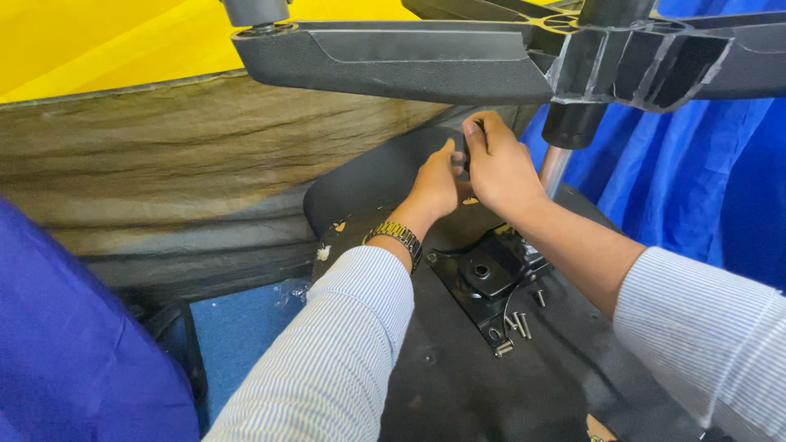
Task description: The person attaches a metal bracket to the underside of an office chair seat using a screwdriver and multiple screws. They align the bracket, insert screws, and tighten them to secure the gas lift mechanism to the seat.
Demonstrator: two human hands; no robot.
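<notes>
While both hands meet at 12 o'clock on the upturned seat underside (pixel 458 385), left hand (pixel 435 187) and right hand (pixel 498 168) pinch one small dark part (pixel 467 155); roughly five loose screws (pixel 521 324) lie at 5 o'clock beside one black mechanism plate (pixel 483 278).

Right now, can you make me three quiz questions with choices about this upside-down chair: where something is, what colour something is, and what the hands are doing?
1. Where are the loose screws?
A. on the black seat bottom, beside the metal plate
B. on the yellow sheet
C. in the left hand

2. What colour is the cloth on the right?
A. red
B. blue
C. green

3. What are the two hands doing?
A. resting flat
B. waving
C. closed together on a small dark part

Answers: 1 A, they lie by the plate's edge. 2 B, it is plainly blue. 3 C, the left hand and right hand meet around it.
</notes>
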